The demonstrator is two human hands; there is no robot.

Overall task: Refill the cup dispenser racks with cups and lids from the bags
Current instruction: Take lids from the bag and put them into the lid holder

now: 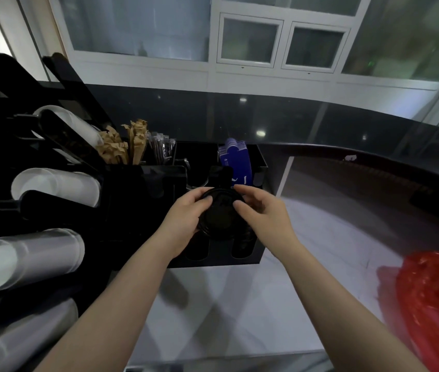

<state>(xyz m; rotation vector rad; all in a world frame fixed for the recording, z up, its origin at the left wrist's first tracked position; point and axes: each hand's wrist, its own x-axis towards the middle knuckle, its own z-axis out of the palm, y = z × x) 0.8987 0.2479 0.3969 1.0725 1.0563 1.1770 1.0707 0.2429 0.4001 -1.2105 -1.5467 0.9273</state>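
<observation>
Black round plastic lids [219, 216], a stack gripped between left hand [186, 218] and right hand [260, 210], sit above the black acrylic organiser's [262, 167] near slot; lid-loading step, next likely lowering them squarely in.

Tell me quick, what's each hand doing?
Left hand: grips the black lids.
Right hand: fingers curled round the same lids.

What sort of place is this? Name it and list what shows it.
Probably a café or drinks counter. A rack holds stacked white cups, a black organizer holds brown packets and wrapped straws, and both hands hold black lids.
</observation>
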